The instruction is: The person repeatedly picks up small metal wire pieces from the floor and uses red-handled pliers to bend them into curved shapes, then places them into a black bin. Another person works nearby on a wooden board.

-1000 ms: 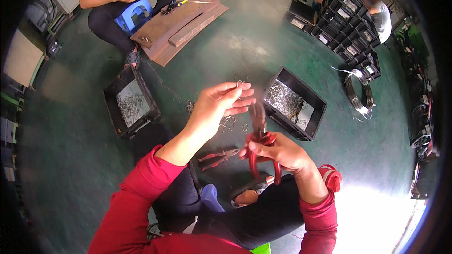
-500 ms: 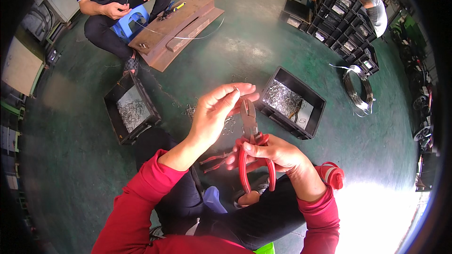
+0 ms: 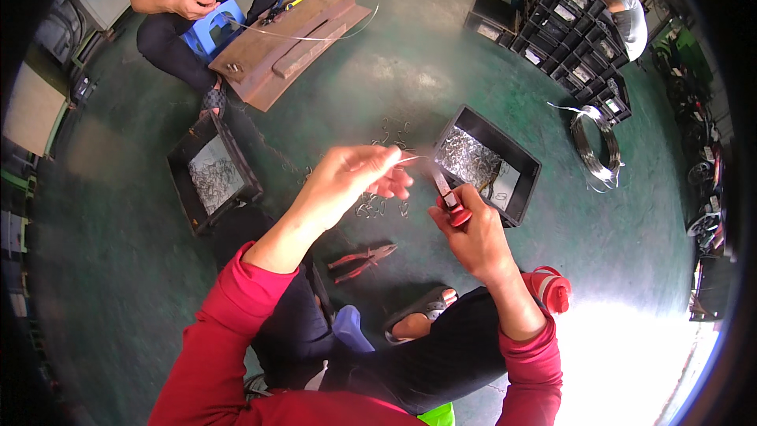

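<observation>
Between the thumb and forefinger of my left hand [image 3: 343,177] is a thin piece of wire [image 3: 413,158], pointing right; its other fingers are loosely curled. My right hand [image 3: 479,237] is wrapped round the red handles of a pair of pliers [image 3: 446,189]. The blurred pliers' jaws meet the wire's right end; whether they clamp it is unclear. Below my hands, a second pair of red-handled pliers [image 3: 361,261] lies on the floor. Several small bent wire hooks [image 3: 371,207] are scattered beneath and beyond my left hand.
Black crates with wire pieces stand at left [image 3: 187,203] and right [image 3: 527,193]. A wire coil [image 3: 593,150] and stacked black crates [image 3: 556,39] are far right. A red container [image 3: 550,288] stands by my right knee. Across, a co-worker [image 3: 177,4] sits beside a rusty steel beam [image 3: 315,9].
My right hand has turned the pliers and closed round their handles, bringing the jaws to the wire. My hands have moved apart, uncovering the pliers on the floor.
</observation>
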The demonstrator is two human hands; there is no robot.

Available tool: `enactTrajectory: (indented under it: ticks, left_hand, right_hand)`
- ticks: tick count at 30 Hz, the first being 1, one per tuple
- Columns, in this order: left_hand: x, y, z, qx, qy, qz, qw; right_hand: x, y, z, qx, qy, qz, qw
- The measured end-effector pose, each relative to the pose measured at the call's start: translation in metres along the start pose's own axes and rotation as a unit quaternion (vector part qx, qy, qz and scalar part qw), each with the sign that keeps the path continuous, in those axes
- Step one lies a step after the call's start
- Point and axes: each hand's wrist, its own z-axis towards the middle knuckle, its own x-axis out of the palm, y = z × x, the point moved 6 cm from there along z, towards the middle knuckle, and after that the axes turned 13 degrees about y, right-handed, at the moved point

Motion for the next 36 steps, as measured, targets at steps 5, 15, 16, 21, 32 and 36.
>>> enactTrajectory:
  ticks: [5,15,16,21,32,36]
  left_hand:
    - [0.002,-0.002,0.001,0.029,-0.041,0.064,0.997]
    - [-0.003,-0.005,-0.002,0.07,-0.103,0.152,0.98]
    - [-0.003,-0.004,-0.002,0.068,-0.103,0.158,0.98]
    - [-0.001,-0.002,0.0,0.03,-0.078,0.129,0.988]
    - [0.015,0.006,0.0,-0.059,0.019,-0.046,0.997]
    - [0.014,0.008,0.0,-0.067,0.026,-0.042,0.997]
  right_hand:
    - [0.005,-0.005,-0.002,0.004,0.024,0.019,1.0]
    - [0.011,-0.008,-0.004,0.064,0.087,0.054,0.993]
    - [0.01,-0.007,-0.004,0.066,0.086,0.054,0.993]
    - [0.009,-0.005,-0.005,0.073,0.089,0.033,0.993]
    - [0.009,-0.005,-0.006,0.057,0.098,0.063,0.991]
    - [0.011,-0.005,-0.006,0.059,0.108,0.067,0.99]
